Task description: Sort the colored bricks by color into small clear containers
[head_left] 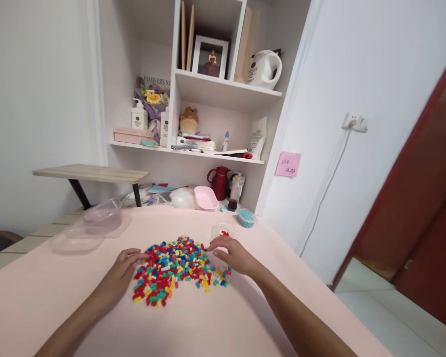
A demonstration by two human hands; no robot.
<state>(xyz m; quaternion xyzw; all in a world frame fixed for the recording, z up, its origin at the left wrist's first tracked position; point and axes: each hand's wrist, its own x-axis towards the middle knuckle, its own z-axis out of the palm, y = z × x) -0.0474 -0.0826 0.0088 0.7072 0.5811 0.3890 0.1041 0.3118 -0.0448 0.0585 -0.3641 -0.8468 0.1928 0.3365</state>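
Note:
A loose heap of small coloured plastic bricks (178, 263), in red, blue, yellow, green and white, lies spread on the pink tabletop (193, 327). My left hand (124, 267) reaches the heap's left edge, its fingers stretched out onto the red bricks. Over the right edge hovers or rests my right hand (233, 253), thumb and fingers apart; I see nothing held in it. Just behind the right hand stands a small clear round container (217, 229) with a few red bricks in it, partly hidden by that hand.
Clear plastic containers (78, 238) lie at the table's left. A tub of light-blue pieces (246, 217) stands at the back right. Behind are a pink basin (205, 198), a dark red jug (219, 182) and a bottle (234, 193). A small wooden stand (91, 172) rises at the left.

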